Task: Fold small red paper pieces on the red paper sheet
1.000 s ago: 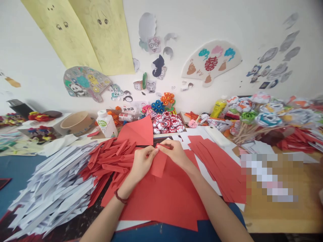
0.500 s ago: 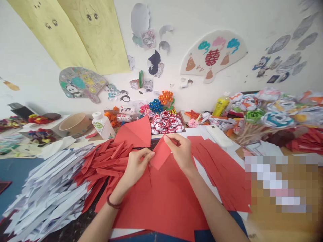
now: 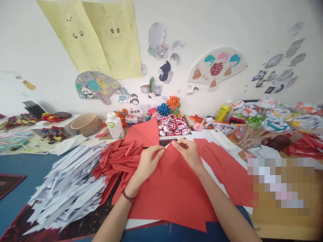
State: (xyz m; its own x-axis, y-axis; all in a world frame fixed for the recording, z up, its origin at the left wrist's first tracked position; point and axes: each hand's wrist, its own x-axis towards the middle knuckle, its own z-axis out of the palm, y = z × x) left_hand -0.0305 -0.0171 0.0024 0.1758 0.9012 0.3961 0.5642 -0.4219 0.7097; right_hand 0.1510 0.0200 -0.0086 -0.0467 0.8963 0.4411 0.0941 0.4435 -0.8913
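Red paper [image 3: 170, 155] pinched in both nearly closed hands [image 3: 149, 163] [image 3: 189, 154], white strips [image 3: 70, 185] heaped left, bottle [image 3: 115, 126] behind

Along the back edge of the worktop [image 3: 30, 164], a white bottle [image 3: 115, 126] is stood to the right of a round tan bowl [image 3: 85, 123], and a yellow bottle [image 3: 223, 112] is placed farther right. Blue flowers [image 3: 163, 109] are set between the bottles. Yellow drawings [image 3: 119, 53] are fixed to the wall [image 3: 207, 23] above.

Red paper piece [image 3: 170, 156]: plain, held up near its top, above larger red sheets [image 3: 174, 205]; lower outline blends in.
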